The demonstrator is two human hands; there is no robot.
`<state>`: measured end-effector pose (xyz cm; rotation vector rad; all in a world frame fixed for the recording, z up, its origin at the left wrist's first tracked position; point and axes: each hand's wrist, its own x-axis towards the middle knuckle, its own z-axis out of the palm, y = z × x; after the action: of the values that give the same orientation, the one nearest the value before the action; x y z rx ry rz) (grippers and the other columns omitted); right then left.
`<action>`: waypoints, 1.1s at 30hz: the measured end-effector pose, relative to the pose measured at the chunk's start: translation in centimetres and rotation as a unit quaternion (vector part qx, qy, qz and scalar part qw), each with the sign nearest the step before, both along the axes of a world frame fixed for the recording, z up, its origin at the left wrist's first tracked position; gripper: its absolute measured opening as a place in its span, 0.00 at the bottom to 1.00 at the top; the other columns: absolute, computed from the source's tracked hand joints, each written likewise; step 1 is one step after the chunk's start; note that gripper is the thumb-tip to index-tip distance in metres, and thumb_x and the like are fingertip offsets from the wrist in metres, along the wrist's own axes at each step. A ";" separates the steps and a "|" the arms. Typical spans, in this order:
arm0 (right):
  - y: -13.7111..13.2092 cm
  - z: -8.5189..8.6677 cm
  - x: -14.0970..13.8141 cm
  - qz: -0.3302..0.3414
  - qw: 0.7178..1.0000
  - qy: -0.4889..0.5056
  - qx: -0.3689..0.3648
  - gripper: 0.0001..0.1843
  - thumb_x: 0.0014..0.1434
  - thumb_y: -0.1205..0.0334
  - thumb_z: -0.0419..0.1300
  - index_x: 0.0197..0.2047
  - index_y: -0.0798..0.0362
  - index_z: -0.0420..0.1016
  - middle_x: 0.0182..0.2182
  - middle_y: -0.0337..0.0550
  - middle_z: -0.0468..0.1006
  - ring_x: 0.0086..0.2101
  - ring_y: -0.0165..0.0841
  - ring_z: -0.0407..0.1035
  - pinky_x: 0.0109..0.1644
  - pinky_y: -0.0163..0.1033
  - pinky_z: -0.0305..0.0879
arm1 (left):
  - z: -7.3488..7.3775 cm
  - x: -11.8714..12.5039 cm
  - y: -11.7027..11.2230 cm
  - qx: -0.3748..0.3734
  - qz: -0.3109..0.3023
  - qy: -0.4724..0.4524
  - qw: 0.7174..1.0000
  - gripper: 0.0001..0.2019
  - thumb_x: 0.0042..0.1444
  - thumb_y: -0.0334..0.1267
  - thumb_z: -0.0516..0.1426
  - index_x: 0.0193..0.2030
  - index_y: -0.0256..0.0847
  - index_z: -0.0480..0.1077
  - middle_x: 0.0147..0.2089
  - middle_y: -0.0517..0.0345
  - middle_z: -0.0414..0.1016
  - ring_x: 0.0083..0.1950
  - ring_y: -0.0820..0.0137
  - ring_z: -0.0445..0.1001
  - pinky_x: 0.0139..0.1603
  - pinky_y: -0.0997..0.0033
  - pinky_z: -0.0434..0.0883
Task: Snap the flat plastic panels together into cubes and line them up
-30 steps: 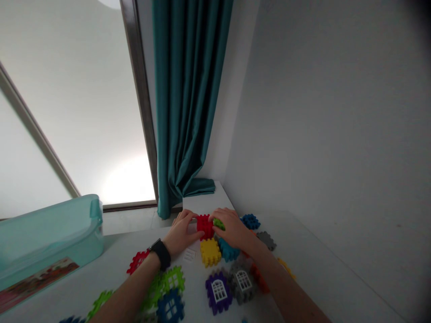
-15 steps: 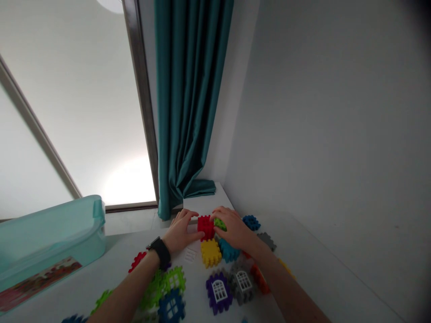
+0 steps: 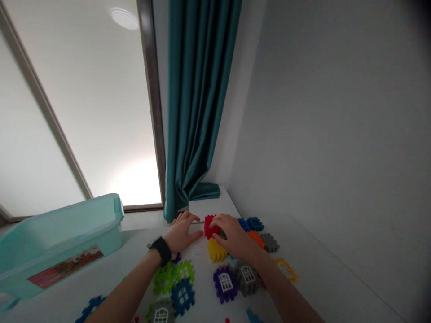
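My left hand is open just left of a red toothed building block, its thumb and fingers spread and a small gap between them and the block. My right hand curls round the red block's right edge, index finger across its face and thumb lower down. A bit of green block shows dimly beneath that palm. Directly in front of the red block sits a yellow block. A small white window piece lies flat near my left thumb.
Purple and grey blocks with white windows lie nearer me. Green and blue pieces are by my left forearm. Blue, orange and grey pieces lie right. A teal tub stands left; a curtain hangs behind.
My left thumb has come away from the red block. My right fingers have moved left onto its face, covering most of the green block. The view has shifted slightly left.
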<state>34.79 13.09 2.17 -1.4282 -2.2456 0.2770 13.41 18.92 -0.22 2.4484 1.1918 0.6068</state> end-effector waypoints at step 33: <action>-11.0 -1.8 -13.3 0.106 0.992 -0.007 -0.064 0.13 0.60 0.70 0.57 0.48 0.50 0.75 0.51 0.46 0.75 0.54 0.41 0.66 0.62 0.48 0.59 | -0.1 -16.3 -13.4 0.028 0.048 0.130 0.990 0.10 0.59 0.36 0.58 0.48 0.46 0.72 0.52 0.55 0.75 0.54 0.58 0.72 0.53 0.59 0.66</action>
<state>21.45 2.06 0.41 -1.2548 -2.4334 0.4881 -2.85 5.54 -0.27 2.5899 1.4172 0.3566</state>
